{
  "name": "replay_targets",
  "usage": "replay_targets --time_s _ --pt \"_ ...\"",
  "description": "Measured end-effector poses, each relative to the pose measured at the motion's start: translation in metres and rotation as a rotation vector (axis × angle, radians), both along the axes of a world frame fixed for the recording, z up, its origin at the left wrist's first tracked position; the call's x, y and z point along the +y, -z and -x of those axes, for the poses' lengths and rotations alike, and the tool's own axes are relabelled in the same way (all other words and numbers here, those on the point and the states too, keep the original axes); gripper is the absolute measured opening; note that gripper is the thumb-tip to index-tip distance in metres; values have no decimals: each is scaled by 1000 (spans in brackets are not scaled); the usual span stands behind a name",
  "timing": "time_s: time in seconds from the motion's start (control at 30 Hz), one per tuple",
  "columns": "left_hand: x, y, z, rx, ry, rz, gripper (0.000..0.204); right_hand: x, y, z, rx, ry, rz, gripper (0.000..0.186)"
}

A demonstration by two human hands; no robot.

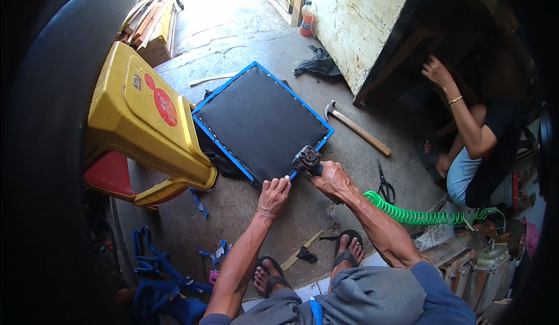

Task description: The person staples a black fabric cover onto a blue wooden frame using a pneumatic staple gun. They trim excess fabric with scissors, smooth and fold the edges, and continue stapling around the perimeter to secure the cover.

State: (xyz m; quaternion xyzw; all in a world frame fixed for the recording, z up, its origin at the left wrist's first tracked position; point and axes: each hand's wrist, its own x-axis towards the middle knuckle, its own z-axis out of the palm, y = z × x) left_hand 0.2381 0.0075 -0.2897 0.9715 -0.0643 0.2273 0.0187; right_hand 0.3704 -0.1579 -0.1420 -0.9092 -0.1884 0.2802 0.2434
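Note:
A square black padded panel [262,124] with a blue fabric border lies slanted in front of me. Pale staple-like spots run along its edges. My right hand [335,180] is wrapped round a dark pneumatic staple gun [307,161], whose head sits over the panel's near right edge. Just left of it, my left hand [275,198] pinches the panel's blue edge near its lowest corner, fingers closed. What lies under its fingertips is hidden. Dark cloth [224,163] shows beneath the panel's left side.
A yellow stool [140,109] stands close left. On the right lie a hammer [361,130], scissors [384,188] and a coiled green air hose [416,215]. Another person's hand [439,74] reaches into a large cabinet [361,22]. Blue fabric scraps [166,299] are at lower left.

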Motion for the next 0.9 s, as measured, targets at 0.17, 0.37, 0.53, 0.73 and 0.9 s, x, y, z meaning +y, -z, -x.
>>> replay_targets --time_s 0.17,0.37,0.53,0.73,0.9 --pt "1 3 4 -11 -3 19 39 2 12 11 -35 -49 -11 35" --pt "1 3 5 -36 -51 261 36 2 9 9 -6 -26 -27 36" --pt "9 19 14 -22 -62 282 43 15 5 29 -9 -54 -7 37" --pt "11 -9 31 22 -124 410 61 8 8 27 -24 8 -42 32" --pt "26 8 45 -50 -11 325 63 14 7 36 24 -3 -76 32"
